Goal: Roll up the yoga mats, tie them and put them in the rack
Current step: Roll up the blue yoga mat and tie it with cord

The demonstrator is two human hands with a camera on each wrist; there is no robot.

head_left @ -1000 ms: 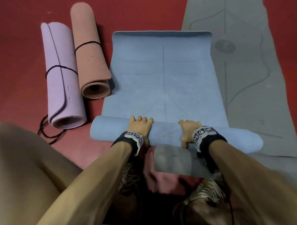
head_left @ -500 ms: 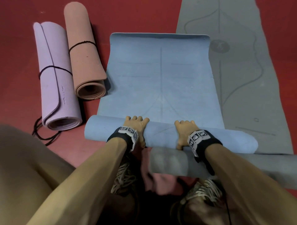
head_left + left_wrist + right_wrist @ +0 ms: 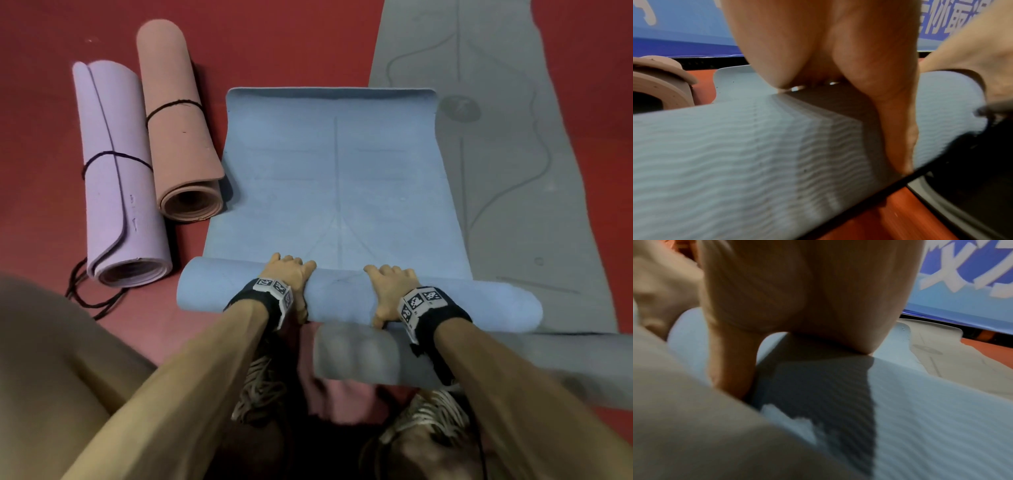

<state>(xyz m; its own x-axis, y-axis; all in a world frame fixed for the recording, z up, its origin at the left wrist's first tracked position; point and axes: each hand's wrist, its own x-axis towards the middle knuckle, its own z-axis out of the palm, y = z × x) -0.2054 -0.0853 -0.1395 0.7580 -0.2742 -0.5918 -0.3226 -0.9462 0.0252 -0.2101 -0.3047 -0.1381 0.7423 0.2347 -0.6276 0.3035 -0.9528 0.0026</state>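
Observation:
A blue yoga mat [image 3: 335, 178] lies on the red floor, its near end wound into a roll [image 3: 342, 298]. Both hands sit on top of that roll. My left hand [image 3: 289, 270] curls its fingers over the roll's far side, and the thumb [image 3: 898, 121] runs down the near side. My right hand [image 3: 390, 284] grips the same way a little to the right, thumb [image 3: 731, 369] on the near face. In the wrist views the ribbed underside of the roll [image 3: 735, 154] [image 3: 920, 418] fills the picture.
Left of the blue mat lie a tied lilac roll [image 3: 116, 178] and a tied salmon roll [image 3: 178, 130]. A loose black cord [image 3: 85, 298] lies by the lilac one. A grey mat [image 3: 507, 137] is spread out at right, its rolled end [image 3: 359, 356] under my right wrist.
The blue roll has moved forward over the flat part, which is now shorter. Both hands stayed on top of it.

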